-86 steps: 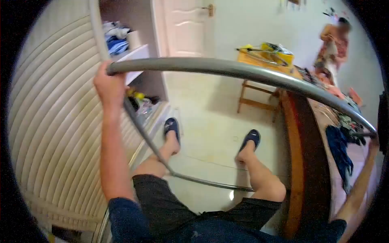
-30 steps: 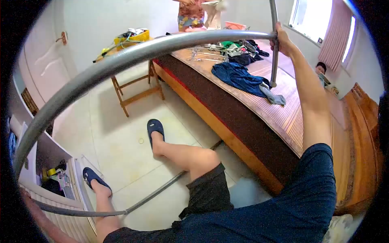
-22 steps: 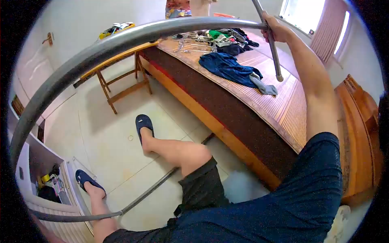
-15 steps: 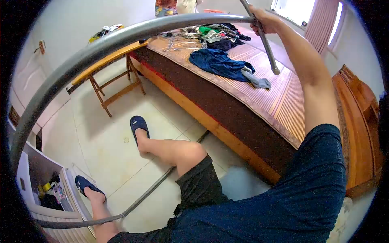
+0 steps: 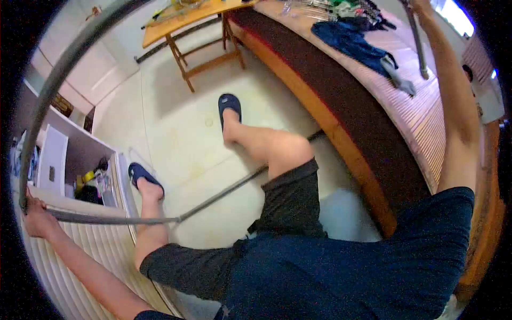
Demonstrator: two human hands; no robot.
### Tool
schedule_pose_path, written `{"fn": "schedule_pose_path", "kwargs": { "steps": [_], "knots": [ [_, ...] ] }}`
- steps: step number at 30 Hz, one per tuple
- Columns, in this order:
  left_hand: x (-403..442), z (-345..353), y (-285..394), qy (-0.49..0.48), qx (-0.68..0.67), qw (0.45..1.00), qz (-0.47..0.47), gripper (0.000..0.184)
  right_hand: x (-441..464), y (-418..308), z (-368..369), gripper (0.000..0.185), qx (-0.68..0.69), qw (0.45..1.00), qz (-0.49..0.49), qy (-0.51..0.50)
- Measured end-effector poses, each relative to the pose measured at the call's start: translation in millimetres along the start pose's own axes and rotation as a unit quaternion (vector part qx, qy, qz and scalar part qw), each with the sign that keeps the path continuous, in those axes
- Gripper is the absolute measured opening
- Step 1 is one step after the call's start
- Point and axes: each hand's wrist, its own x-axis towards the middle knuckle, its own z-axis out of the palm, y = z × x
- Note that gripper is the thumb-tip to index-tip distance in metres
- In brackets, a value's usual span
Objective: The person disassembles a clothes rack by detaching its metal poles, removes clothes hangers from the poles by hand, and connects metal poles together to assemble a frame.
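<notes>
A large frame of grey metal tubing (image 5: 66, 61) runs around me, looking bowed through the lens. My left hand (image 5: 40, 217) is closed around its corner at the far left, where a lower tube (image 5: 125, 220) meets the side. That lower tube crosses low over my legs toward the bed. High at the right, my right hand (image 5: 420, 7) grips the frame near a short tube end (image 5: 421, 58) with a pale cap. The top edge of the view cuts off part of this hand.
A bed with a striped mat (image 5: 397, 109) holds dark blue clothing (image 5: 346, 45), a grey sock-like piece (image 5: 400, 80) and hangers. A folding wooden table (image 5: 205, 66) stands beyond my slippered feet. An open-fronted white cabinet (image 5: 53, 154) is at the left.
My left hand has come into view, holding the frame's lower left corner. The view has swung down and left, so the bed and my right hand sit higher and farther right.
</notes>
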Motion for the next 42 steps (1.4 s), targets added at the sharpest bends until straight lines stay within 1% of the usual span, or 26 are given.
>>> {"fn": "schedule_pose_path", "kwargs": {
  "steps": [1,2,3,6,7,9,11,12,15,17,19,21,22,23,24,25,26,30,33,34,35,36,38,39,41,42],
  "knots": [
    [-0.6,2.3,-0.3,-0.004,-0.022,1.0,-0.01,0.026,-3.8,2.5,1.7,0.035,-0.026,0.996,-0.04,0.069],
    [-4.1,5.8,5.2,-0.008,-0.008,1.0,-0.009,0.026,-60.3,-71.7,-26.1,0.025,0.179,0.976,-0.076,0.102],
    [-10.9,18.4,14.8,0.014,0.008,1.0,-0.017,0.021,-56.2,-60.5,-18.1,0.031,0.203,0.957,-0.142,0.148],
    [-22.1,40.9,45.8,0.101,0.088,0.991,-0.015,0.012,-116.5,-95.5,-45.7,0.025,0.262,0.912,-0.288,0.126],
    [19.9,14.5,6.3,0.065,0.044,0.997,-0.024,0.01,-141.7,-111.0,-57.9,0.024,0.234,0.934,-0.249,0.101],
    [-42.8,76.9,80.7,0.087,0.052,0.995,-0.002,0.011,-164.3,-107.7,-49.1,0.026,0.218,0.915,-0.315,0.126],
    [-64.5,105.0,111.6,0.092,0.175,0.98,0.032,0.014,-162.1,-80.5,-37.0,0.028,0.162,0.832,-0.526,0.079],
    [-55.8,107.5,104.8,0.096,0.162,0.982,0.033,0.019,-170.8,-72.3,-37.4,0.028,0.167,0.832,-0.522,0.086],
    [-48.1,101.1,87.9,0.116,0.107,0.987,0.022,0.034,-230.1,-47.2,-33.0,0.014,0.111,0.883,-0.436,-0.133],
    [-40.1,104.3,80.0,0.133,0.262,0.954,0.068,0.038,-248.8,-31.8,-29.6,0.015,0.119,0.87,-0.436,-0.198],
    [-24.6,97.0,68.7,0.124,0.215,0.967,0.062,0.045,-272.0,-18.0,-31.8,0.015,0.155,0.858,-0.45,-0.192],
    [2.2,85.9,34.8,0.142,0.351,0.921,0.098,0.054,-290.2,-21.2,-43.6,0.015,0.143,0.879,-0.401,-0.216],
    [41.9,66.5,-6.0,0.141,0.402,0.904,0.03,0.064,-293.0,-20.2,-48.2,0.016,0.132,0.88,-0.403,-0.211],
    [16.7,77.3,15.6,0.13,0.394,0.908,0.057,0.067,-298.7,-14.8,-55.1,0.016,0.118,0.882,-0.405,-0.207],
    [49.9,63.5,-16.7,0.132,0.57,0.803,0.118,0.066,-300.6,-12.2,-64.6,0.017,0.111,0.886,-0.391,-0.222],
    [31.4,74.7,-0.9,0.091,0.426,0.9,0.037,0.066,-303.2,-10.7,-73.5,0.019,0.105,0.889,-0.377,-0.237],
    [37.1,77.2,-11.8,0.086,0.391,0.916,0.038,0.063,-306.8,-2.4,-78.4,0.021,0.079,0.894,-0.363,-0.252],
    [77.5,66.3,-60.9,0.064,0.38,0.914,0.126,0.055,-337.3,17.1,-116.7,0.032,0.015,0.919,-0.243,-0.311],
    [95.7,59.1,-100.3,0.044,0.419,0.86,0.287,0.052,-357.6,24.8,-156.2,0.046,-0.052,0.932,-0.151,-0.326],
    [88.1,86.1,-83.7,0.038,0.404,0.867,0.289,0.052,-366.4,14.1,-176.2,0.05,-0.058,0.929,-0.045,-0.364],
    [61.9,115.8,-43.9,0.089,0.166,0.963,0.193,0.036,-379.8,7.8,-194.9,0.054,-0.06,0.914,0.066,-0.396],
    [43.3,135.7,-14.4,0.129,-0.079,0.986,0.076,0.023,-394.9,25.0,-211.9,0.071,-0.095,0.903,0.004,-0.419],
    [79.5,135.5,-29.7,0.056,0.04,0.993,0.098,0.023,-413.0,1.0,-241.4,0.077,-0.127,0.895,-0.027,-0.428],
    [86.9,138.3,-33.5,0.11,0.117,0.977,0.138,0.022,-419.3,-11.4,-255.6,0.084,-0.148,0.884,-0.07,-0.439],
    [50.0,161.3,15.9,0.074,0.086,0.981,0.158,0.021,-423.1,-24.0,-272.2,0.096,-0.176,0.863,-0.075,-0.467],
    [51.8,163.0,21.9,0.026,0.022,0.994,0.104,0.022,-422.1,-22.6,-275.8,0.097,-0.183,0.857,-0.088,-0.474]
  ]
}}
